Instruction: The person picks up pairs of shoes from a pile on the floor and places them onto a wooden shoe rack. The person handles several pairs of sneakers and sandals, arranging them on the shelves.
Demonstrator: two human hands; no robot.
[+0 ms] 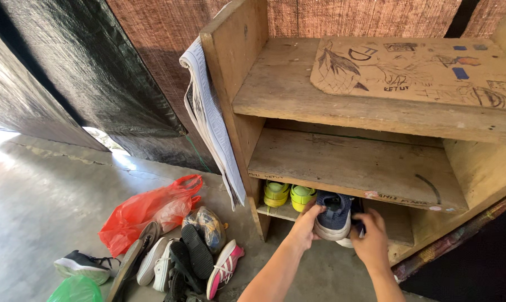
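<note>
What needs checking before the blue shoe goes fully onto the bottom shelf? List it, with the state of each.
1. Left hand on the blue shoe: ok, fingers on its side.
2. Right hand on the shoe: cannot tell, it is partly hidden.
3. Room on the bottom shelf beside the yellow-green shoes: ok.
4. Middle shelf bare: ok.
5. Shoe upright, sole down: ok.
6. Shoe pile on the floor away from both hands: ok.
</note>
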